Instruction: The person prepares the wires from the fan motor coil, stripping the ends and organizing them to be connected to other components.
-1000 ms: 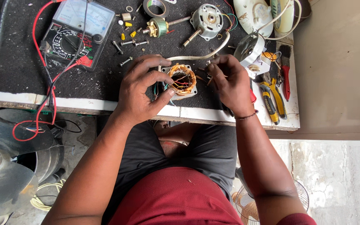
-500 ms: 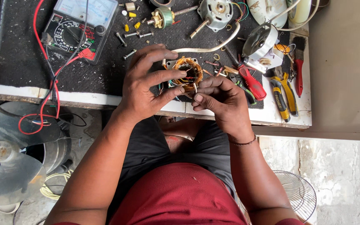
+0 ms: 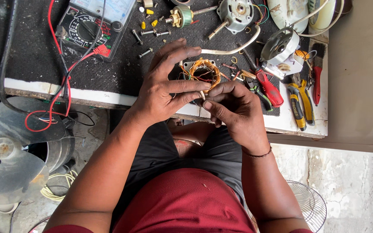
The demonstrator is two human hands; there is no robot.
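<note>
A round motor stator [image 3: 203, 74] with copper windings and coloured wires sits at the near edge of the black-topped workbench [image 3: 109, 71]. My left hand [image 3: 167, 86] wraps around its left side, fingers over the top and along the front. My right hand [image 3: 234, 108] is just below and right of it, fingertips pinched together on something small and thin at the stator's lower edge. What the fingers pinch is too small to make out.
A multimeter [image 3: 96, 23] with red and black leads lies at the back left. Screws, a rotor [image 3: 182, 16], a motor body [image 3: 236, 13], a red-handled screwdriver [image 3: 267, 86], yellow pliers [image 3: 298, 103] and a brush [image 3: 317, 73] lie around. Fan blades [image 3: 9, 151] sit low left, a fan guard [image 3: 307, 203] low right.
My right hand has come down from the stator's right side to its lower edge and closed into a pinch. The left hand has stayed on the stator. The view has shifted slightly.
</note>
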